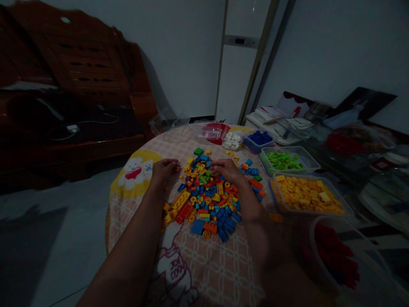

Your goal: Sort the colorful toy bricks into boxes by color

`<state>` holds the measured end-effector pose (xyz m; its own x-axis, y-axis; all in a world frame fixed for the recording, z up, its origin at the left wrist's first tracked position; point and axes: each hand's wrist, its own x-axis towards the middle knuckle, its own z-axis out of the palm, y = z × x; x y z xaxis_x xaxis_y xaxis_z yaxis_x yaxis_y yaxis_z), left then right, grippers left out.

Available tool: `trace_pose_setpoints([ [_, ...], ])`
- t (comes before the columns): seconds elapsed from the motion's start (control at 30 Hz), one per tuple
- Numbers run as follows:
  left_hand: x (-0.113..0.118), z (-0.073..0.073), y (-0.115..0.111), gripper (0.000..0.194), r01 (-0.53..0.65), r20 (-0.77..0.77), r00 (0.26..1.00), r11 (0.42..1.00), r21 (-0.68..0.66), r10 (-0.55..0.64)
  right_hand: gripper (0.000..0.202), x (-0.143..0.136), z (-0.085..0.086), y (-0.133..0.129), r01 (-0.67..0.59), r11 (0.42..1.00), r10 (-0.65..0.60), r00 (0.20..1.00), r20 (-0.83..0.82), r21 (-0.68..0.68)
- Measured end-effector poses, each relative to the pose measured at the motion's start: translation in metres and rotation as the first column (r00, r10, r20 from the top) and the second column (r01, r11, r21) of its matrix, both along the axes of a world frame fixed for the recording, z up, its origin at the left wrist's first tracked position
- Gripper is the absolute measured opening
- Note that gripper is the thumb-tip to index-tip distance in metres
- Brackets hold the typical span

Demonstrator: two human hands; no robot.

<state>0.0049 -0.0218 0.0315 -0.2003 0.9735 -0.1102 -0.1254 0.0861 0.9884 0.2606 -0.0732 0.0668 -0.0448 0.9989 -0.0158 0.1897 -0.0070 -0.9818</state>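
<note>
A loose pile of mixed toy bricks [211,192] in yellow, blue, orange, red and green lies on the patterned tablecloth [220,260]. At the pile's left edge is my left hand [164,170], its fingers bent toward the bricks; whether they pinch anything is too dark to tell. My right hand [226,169] reaches over the upper right part of the pile with curled fingers near small green bricks, and its fingertips are too dim to read. A green brick [198,151] lies beyond the pile.
Along the right stand containers of yellow bricks [308,194], lime green bricks [283,161], blue bricks [260,137], white bricks [232,140] and red bricks [335,256]. A wooden bench [86,68] is at the left. Papers [266,115] lie on the glass table behind.
</note>
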Motion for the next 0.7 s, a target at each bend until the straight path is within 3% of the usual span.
trace_pose_setpoints([
  [0.13, 0.000, -0.002, 0.001, 0.013, -0.001, 0.011, 1.000, 1.000, 0.003, 0.001, 0.023, 0.018, -0.007, 0.007, 0.163, 0.978, -0.181, 0.974, 0.134, 0.132],
  [0.27, 0.000, -0.003, 0.003, 0.012, 0.003, 0.015, 1.000, 1.000, -0.002, -0.003, 0.019, 0.031, -0.001, 0.003, 0.147, 0.971, -0.212, 0.897, 0.389, 0.190],
  [0.33, 0.000, -0.002, 0.003, 0.011, 0.003, 0.014, 1.000, 1.000, -0.004, -0.003, 0.021, 0.027, 0.003, -0.003, 0.108, 0.975, -0.201, 0.797, 0.570, 0.193],
  [0.43, 0.000, -0.001, 0.002, 0.011, 0.002, 0.008, 1.000, 1.000, -0.007, -0.002, 0.022, 0.014, 0.007, -0.011, 0.060, 0.983, -0.177, 0.567, 0.804, 0.174],
  [0.53, -0.001, 0.000, 0.001, 0.012, 0.008, 0.005, 1.000, 1.000, -0.005, -0.008, 0.024, 0.005, 0.008, -0.015, 0.024, 0.994, -0.111, 0.367, 0.923, 0.110],
  [0.6, -0.001, 0.000, 0.001, 0.013, 0.013, 0.001, 1.000, 1.000, -0.005, -0.013, 0.026, 0.003, 0.008, -0.016, 0.021, 0.997, -0.083, 0.308, 0.948, 0.081],
  [0.7, -0.001, -0.001, 0.002, 0.013, 0.009, 0.005, 1.000, 1.000, -0.008, -0.009, 0.023, 0.007, 0.007, -0.015, 0.038, 0.997, -0.077, 0.322, 0.944, 0.069],
])
